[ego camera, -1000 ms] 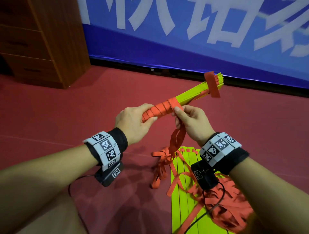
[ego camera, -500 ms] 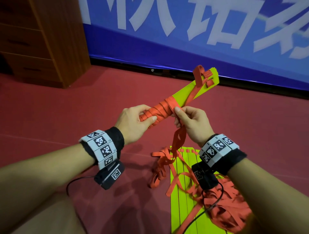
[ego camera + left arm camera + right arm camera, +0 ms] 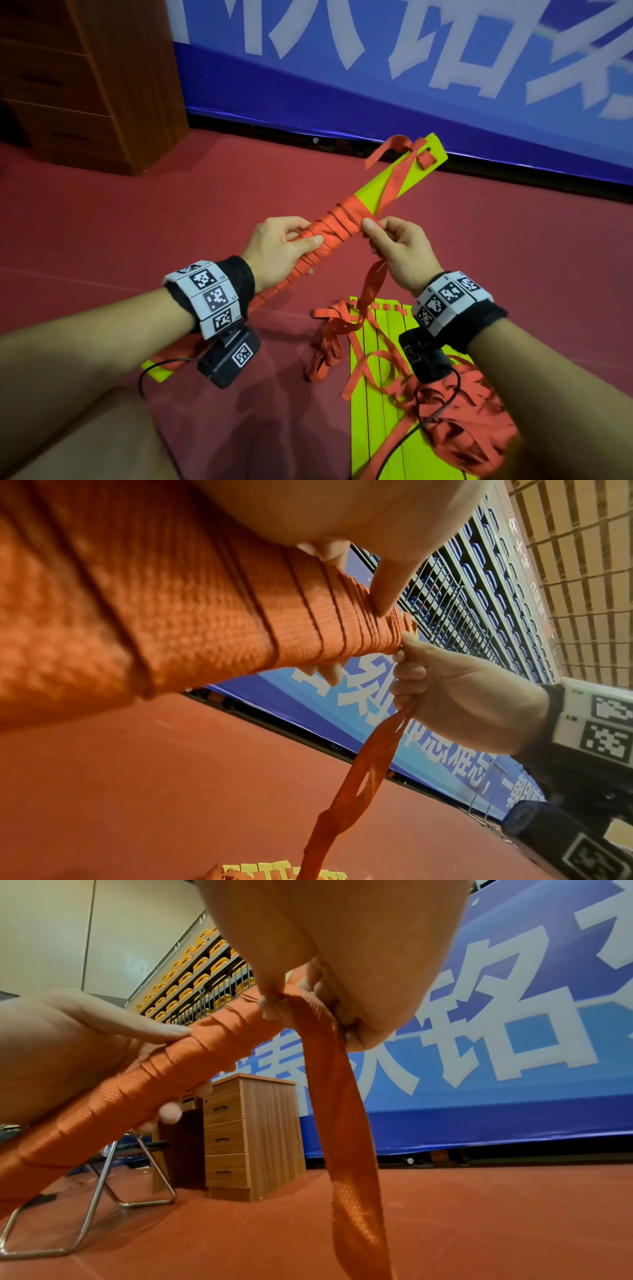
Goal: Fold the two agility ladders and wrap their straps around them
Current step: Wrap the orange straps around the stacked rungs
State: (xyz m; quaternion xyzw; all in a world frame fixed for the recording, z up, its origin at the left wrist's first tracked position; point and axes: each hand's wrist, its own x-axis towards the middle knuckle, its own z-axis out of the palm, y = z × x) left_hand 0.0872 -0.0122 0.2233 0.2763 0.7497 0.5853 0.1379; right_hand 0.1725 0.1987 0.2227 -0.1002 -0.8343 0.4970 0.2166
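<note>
left hand [image 3: 274,250]: fingers curled round the folded ladder [image 3: 373,192] mid-length, thumb flat on the wound orange strap [image 3: 329,229]
right hand [image 3: 400,250]: fingers pinch the loose strap tail [image 3: 371,287] just beside the end of the wrapping
folded ladder: held diagonally above the red floor [image 3: 171,222], far end toward the blue banner [image 3: 376,68]
second ladder [image 3: 387,394]: flat on the floor below the right hand, loose orange straps [image 3: 462,421] piled on it
cabinet [image 3: 102,78]: far left, by the banner
</note>
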